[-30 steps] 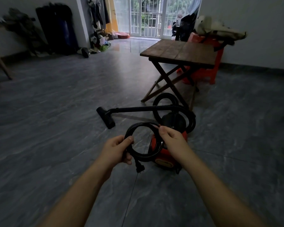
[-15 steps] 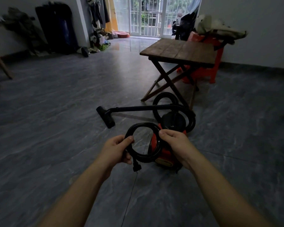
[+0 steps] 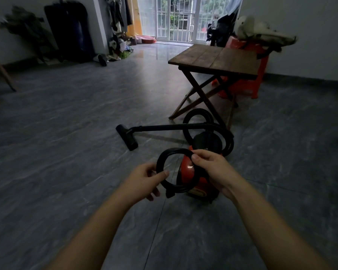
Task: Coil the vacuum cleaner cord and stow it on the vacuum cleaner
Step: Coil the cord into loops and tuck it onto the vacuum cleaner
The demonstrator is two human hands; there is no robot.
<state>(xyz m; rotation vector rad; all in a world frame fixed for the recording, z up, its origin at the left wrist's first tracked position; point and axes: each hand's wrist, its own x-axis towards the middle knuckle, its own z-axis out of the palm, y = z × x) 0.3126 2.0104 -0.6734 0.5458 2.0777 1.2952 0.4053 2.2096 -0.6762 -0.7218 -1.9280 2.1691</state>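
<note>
both forearms extended forward, bare. left hand [image 3: 144, 179] curled, thumb pinching the cord coil [image 3: 171, 170]; right hand [image 3: 209, 168] gripping its far side, fingers closed.

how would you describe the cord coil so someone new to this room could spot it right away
Find the red vacuum cleaner on the grey floor in front of the wooden folding table. Just above it, the left hand and right hand hold a black cord coil. Unlike the thick ribbed hose behind, it is thin, smooth and ends in a plug.
</note>
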